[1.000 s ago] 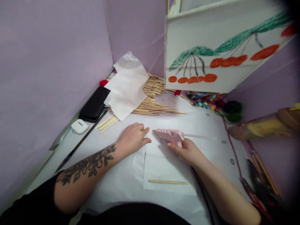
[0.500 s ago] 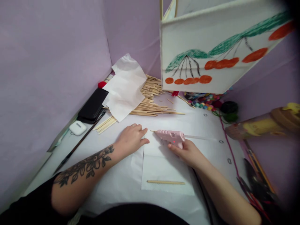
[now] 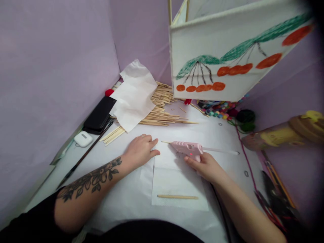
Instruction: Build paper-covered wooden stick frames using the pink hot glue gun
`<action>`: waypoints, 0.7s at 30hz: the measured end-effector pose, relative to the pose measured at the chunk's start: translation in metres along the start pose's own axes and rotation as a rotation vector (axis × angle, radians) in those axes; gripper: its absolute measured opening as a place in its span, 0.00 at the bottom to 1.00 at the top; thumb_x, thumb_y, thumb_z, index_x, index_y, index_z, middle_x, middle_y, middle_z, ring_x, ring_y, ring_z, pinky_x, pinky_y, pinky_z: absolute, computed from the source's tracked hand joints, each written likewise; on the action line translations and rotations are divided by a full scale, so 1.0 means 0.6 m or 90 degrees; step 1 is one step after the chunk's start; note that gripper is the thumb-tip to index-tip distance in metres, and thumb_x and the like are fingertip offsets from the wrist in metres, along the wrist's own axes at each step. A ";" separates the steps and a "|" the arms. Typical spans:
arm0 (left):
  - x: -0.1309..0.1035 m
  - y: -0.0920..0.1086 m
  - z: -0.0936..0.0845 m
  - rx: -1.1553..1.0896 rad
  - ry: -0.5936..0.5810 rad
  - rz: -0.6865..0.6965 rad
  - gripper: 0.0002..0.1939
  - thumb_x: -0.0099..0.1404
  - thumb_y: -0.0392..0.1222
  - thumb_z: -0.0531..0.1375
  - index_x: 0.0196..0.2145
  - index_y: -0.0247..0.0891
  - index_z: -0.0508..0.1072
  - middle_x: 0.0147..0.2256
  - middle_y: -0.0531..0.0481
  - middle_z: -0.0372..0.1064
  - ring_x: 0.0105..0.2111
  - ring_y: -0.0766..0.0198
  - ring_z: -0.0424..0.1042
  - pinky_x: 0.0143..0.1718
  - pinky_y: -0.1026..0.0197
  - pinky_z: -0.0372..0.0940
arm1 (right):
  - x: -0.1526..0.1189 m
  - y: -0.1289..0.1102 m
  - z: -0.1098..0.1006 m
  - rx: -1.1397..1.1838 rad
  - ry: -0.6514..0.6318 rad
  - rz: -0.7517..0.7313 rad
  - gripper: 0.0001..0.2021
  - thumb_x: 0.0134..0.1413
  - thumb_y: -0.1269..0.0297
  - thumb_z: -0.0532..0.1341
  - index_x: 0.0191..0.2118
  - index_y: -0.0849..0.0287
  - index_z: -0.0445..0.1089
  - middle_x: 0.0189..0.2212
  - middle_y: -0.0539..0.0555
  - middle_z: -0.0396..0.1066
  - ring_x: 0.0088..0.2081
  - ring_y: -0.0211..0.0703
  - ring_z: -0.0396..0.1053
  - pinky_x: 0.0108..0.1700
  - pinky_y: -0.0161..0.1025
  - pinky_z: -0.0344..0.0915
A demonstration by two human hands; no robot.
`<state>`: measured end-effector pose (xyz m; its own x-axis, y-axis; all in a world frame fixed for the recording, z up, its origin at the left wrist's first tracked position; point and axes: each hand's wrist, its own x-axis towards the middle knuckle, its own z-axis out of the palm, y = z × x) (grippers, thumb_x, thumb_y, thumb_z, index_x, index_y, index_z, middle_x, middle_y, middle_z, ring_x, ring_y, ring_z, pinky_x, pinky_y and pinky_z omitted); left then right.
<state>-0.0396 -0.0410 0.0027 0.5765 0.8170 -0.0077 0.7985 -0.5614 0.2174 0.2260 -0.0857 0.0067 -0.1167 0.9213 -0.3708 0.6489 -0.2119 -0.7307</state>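
Observation:
My left hand [image 3: 142,151] lies palm down on the table at the left edge of a white paper sheet [image 3: 177,182], its thumb and forefinger apart. In my right hand [image 3: 206,166] is a pink glue gun [image 3: 188,150], its nozzle pointing left and a clear glue stick [image 3: 220,151] sticking out of its back. A thin stick [image 3: 165,142] shows near the nozzle at the sheet's upper part. Across the lower part of the sheet lies another wooden stick [image 3: 177,196].
Wooden sticks [image 3: 162,116] are piled at the back, partly under crumpled white paper [image 3: 134,98]. A black case [image 3: 100,114], earbud case [image 3: 83,139] and brush [image 3: 84,155] lie left. A panel with painted cherries [image 3: 215,54] hangs above; a bottle [image 3: 278,133] stands right.
My right hand and the glue gun have moved slightly right, away from my left hand. The view has shifted a little; my left hand stays in place on the table.

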 end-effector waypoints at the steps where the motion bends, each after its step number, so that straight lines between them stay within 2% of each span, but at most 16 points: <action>1: 0.000 0.000 0.000 0.000 -0.002 -0.002 0.20 0.64 0.52 0.60 0.49 0.37 0.72 0.35 0.46 0.70 0.39 0.55 0.68 0.37 0.57 0.62 | 0.000 0.002 -0.001 0.002 0.001 -0.002 0.20 0.49 0.46 0.59 0.30 0.61 0.73 0.20 0.51 0.69 0.24 0.44 0.66 0.25 0.37 0.59; 6: 0.002 0.000 -0.001 -0.006 -0.009 -0.006 0.21 0.64 0.52 0.60 0.50 0.36 0.72 0.35 0.45 0.70 0.39 0.54 0.68 0.38 0.56 0.62 | -0.002 0.008 -0.006 0.003 0.009 0.001 0.21 0.50 0.47 0.59 0.36 0.62 0.75 0.23 0.52 0.71 0.27 0.46 0.67 0.27 0.38 0.60; 21: 0.002 -0.001 0.001 -0.011 -0.014 -0.007 0.22 0.64 0.52 0.60 0.50 0.36 0.72 0.35 0.45 0.70 0.39 0.55 0.68 0.40 0.55 0.64 | -0.015 0.021 -0.014 -0.003 0.029 0.014 0.20 0.48 0.45 0.59 0.27 0.60 0.71 0.20 0.51 0.67 0.24 0.42 0.63 0.25 0.37 0.57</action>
<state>-0.0395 -0.0399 0.0020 0.5711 0.8203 -0.0315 0.8020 -0.5494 0.2345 0.2414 -0.0940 0.0055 -0.0679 0.9306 -0.3596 0.6540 -0.2307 -0.7205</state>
